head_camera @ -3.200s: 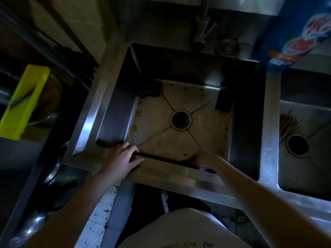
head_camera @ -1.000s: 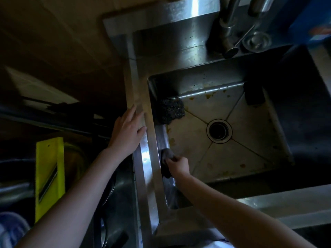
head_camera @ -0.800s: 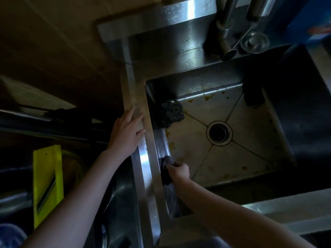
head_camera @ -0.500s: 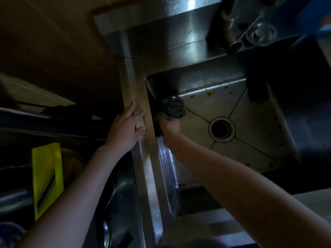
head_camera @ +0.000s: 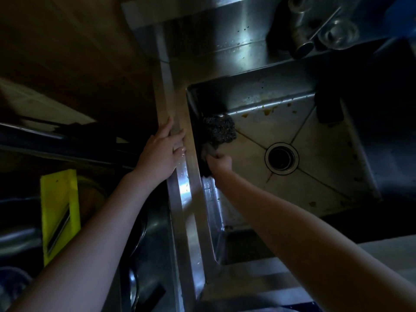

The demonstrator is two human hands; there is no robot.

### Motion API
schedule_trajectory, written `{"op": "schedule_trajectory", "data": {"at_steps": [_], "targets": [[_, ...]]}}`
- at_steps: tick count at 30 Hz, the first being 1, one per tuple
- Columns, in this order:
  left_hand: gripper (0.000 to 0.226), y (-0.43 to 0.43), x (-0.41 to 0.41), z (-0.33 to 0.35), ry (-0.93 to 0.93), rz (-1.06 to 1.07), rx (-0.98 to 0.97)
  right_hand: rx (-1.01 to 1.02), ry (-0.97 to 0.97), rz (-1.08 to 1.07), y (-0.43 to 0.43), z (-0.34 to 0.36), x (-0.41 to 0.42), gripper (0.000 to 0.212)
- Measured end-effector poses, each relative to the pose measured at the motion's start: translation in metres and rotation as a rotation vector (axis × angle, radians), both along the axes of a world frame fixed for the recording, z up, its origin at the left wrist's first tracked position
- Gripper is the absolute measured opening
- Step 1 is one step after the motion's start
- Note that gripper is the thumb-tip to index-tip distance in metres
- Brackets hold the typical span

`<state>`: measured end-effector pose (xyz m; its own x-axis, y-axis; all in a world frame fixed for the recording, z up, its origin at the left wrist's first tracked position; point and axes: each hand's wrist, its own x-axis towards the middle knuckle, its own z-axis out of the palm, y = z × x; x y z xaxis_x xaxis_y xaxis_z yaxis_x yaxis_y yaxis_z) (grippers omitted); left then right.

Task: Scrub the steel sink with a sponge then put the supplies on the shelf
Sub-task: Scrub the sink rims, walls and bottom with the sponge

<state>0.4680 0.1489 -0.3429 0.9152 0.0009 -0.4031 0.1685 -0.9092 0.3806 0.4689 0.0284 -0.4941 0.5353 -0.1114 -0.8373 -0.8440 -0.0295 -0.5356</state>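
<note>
The steel sink [head_camera: 319, 154] has a stained floor and a round drain [head_camera: 281, 159]. My right hand [head_camera: 219, 163] is inside it, closed on a dark sponge [head_camera: 206, 164] that is pressed against the left inner wall. A dark steel-wool scrubber [head_camera: 219, 129] lies in the far left corner, just beyond that hand. My left hand [head_camera: 163, 152] rests flat on the sink's left rim [head_camera: 184, 188], fingers apart, holding nothing. A second dark block [head_camera: 328, 109] sits at the far right of the sink floor.
The tap spout [head_camera: 301, 45] and a round metal fitting [head_camera: 337, 33] stand behind the sink. A blue bottle [head_camera: 403, 16] shows at the top right. A yellow slicer [head_camera: 59, 212] and dark metal bowls [head_camera: 135, 221] lie to the left of the sink.
My right hand slid the sponge from the near wall to the left wall, rubbed up to the scrubber, then drew back slightly. My left hand shifted from the front rim to the left rim.
</note>
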Motion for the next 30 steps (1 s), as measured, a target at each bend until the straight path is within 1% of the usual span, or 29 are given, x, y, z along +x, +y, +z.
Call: {"op": "schedule_trajectory", "data": {"at_steps": [1, 4, 5, 8, 10, 11, 13, 17, 20, 23, 28, 30], "targets": [[0.047, 0.0, 0.0, 0.001, -0.001, -0.001, -0.001, -0.014, 0.046, 0.011, -0.004, -0.011, -0.016, 0.042], [0.047, 0.0, 0.0, 0.001, 0.005, -0.004, 0.012, -0.063, 0.161, 0.071, -0.019, -0.022, -0.064, 0.028], [0.047, 0.0, -0.001, 0.001, 0.006, -0.005, 0.014, -0.074, 0.196, 0.075, -0.024, -0.022, -0.079, 0.027], [0.047, 0.0, -0.001, 0.001, 0.002, -0.004, 0.008, -0.085, 0.29, 0.059, -0.031, -0.024, -0.105, 0.031], [0.047, 0.0, -0.001, 0.001, -0.002, -0.002, 0.006, -0.078, 0.301, 0.015, -0.028, -0.026, -0.1, 0.04], [0.047, 0.0, -0.002, 0.0, -0.007, -0.003, 0.006, -0.068, 0.286, 0.011, -0.025, -0.027, -0.091, 0.042], [0.047, 0.001, -0.002, -0.002, -0.019, -0.012, 0.003, -0.03, 0.223, 0.01, -0.017, -0.022, -0.065, 0.04], [0.046, 0.002, -0.001, -0.004, -0.029, -0.01, 0.021, 0.026, 0.072, -0.067, 0.004, -0.002, 0.002, 0.045], [0.042, -0.003, 0.0, 0.001, -0.061, -0.021, 0.081, 0.054, -0.041, -0.114, 0.017, 0.02, 0.05, 0.04], [0.039, -0.006, 0.005, 0.003, -0.126, -0.032, 0.142, 0.074, -0.135, -0.141, 0.024, 0.039, 0.085, 0.03], [0.041, 0.001, 0.032, 0.002, -0.181, -0.076, 0.184, 0.132, -0.079, -0.152, 0.023, 0.057, 0.104, 0.027], [0.045, 0.005, 0.044, 0.0, -0.171, -0.106, 0.217, 0.154, -0.076, -0.159, 0.023, 0.063, 0.109, 0.032]]}}
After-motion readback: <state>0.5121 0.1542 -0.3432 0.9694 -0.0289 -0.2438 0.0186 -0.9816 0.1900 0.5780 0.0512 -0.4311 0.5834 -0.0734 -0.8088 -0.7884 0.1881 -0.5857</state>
